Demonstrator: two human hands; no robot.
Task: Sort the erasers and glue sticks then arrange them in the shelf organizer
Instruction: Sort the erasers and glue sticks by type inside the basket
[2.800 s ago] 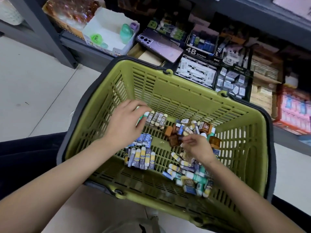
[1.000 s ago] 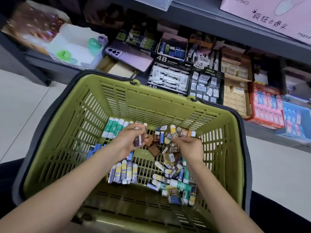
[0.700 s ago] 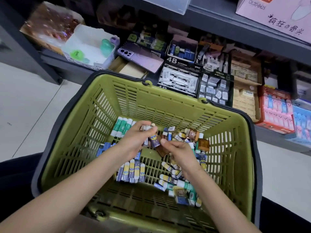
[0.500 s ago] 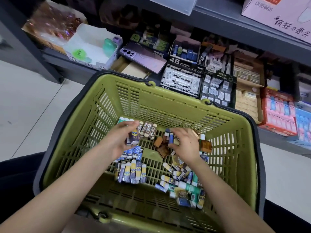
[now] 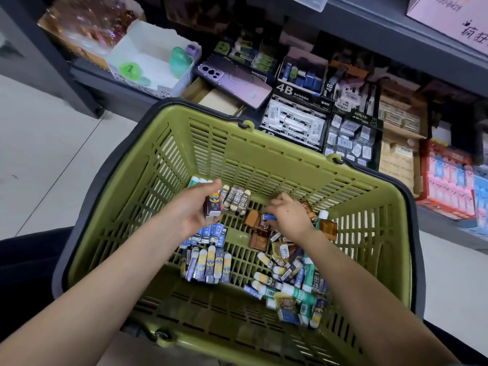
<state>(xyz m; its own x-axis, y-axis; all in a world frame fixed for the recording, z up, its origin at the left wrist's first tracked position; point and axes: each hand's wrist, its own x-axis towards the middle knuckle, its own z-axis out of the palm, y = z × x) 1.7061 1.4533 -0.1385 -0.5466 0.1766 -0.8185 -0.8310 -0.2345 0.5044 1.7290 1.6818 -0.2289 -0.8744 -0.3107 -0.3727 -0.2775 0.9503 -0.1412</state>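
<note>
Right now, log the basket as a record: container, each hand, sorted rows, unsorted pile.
container: green basket
left: left hand grips dark purple eraser
right: right hand pinches small blue item
sorted rows: 2B-labelled row, blue-wrapped row, yellow-and-blue row, on the basket floor's left side
unsorted: mixed pile, on the floor's right side

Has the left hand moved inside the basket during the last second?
Yes: the left hand, gripping a dark eraser, shifted leftward, uncovering the 2B eraser row.
</note>
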